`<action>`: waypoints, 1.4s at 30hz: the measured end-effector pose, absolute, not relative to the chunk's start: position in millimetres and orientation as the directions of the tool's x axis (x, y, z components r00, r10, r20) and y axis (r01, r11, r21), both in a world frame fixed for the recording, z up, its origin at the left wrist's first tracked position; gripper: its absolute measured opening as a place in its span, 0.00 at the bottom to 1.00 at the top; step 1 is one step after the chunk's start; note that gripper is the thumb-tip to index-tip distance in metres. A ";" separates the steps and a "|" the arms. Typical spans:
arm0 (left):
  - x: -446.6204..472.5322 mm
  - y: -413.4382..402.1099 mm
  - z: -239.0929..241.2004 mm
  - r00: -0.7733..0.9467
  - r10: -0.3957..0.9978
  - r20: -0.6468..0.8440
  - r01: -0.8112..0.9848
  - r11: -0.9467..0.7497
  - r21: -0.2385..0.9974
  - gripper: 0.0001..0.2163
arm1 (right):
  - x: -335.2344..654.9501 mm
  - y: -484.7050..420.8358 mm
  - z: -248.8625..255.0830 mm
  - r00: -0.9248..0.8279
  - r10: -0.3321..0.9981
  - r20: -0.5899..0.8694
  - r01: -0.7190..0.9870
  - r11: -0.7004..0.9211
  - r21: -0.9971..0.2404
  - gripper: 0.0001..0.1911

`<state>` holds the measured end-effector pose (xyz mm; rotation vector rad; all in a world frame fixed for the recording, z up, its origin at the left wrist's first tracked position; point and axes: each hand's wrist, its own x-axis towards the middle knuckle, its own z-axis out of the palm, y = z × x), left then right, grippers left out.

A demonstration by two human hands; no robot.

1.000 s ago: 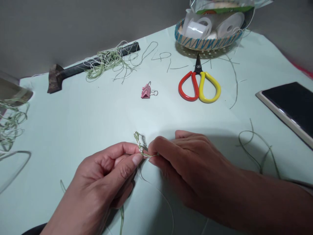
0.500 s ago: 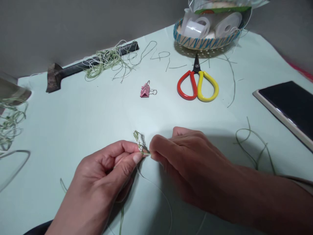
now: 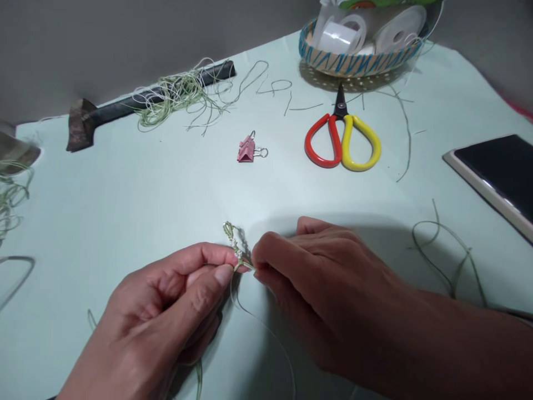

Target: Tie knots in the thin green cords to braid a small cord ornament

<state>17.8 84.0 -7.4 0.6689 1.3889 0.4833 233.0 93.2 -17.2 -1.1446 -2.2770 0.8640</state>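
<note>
the small knotted cord piece (image 3: 232, 238) is left of the scissors (image 3: 341, 110) and nearer the person than they are. the left hand (image 3: 166, 311) has its fingers pinched at the piece's lower end; the right hand (image 3: 328, 283) has its fingers closed on thin strands (image 3: 247, 266) beside it. it should be light, soft and limp, best gripped close to the lowest knot.

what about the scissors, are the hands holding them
No, the scissors lie on the table, while the left hand and right hand hold a knotted cord.
</note>
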 end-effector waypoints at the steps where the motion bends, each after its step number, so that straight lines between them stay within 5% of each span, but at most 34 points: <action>1: 17.5 84.2 -8.0 0.145 0.668 -0.729 0.079 0.727 0.682 0.14 | 233.1 93.1 -17.3 -0.553 0.825 0.116 0.543 0.462 -0.701 0.10; 22: 25.6 83.8 -6.7 0.040 0.712 -0.701 0.132 0.691 0.710 0.16 | 236.8 94.7 -12.9 -0.599 0.791 0.122 0.508 0.494 -0.706 0.13; 32: 29.5 95.1 0.2 0.111 0.708 -0.698 0.196 0.673 0.714 0.15 | 233.0 96.5 -15.6 -0.579 0.807 0.119 0.598 0.519 -0.611 0.10; 42: 35.1 83.8 8.2 0.177 0.827 -0.533 0.264 0.482 0.835 0.10 | 243.9 73.2 -9.8 -0.474 0.880 0.038 0.747 0.425 -0.511 0.13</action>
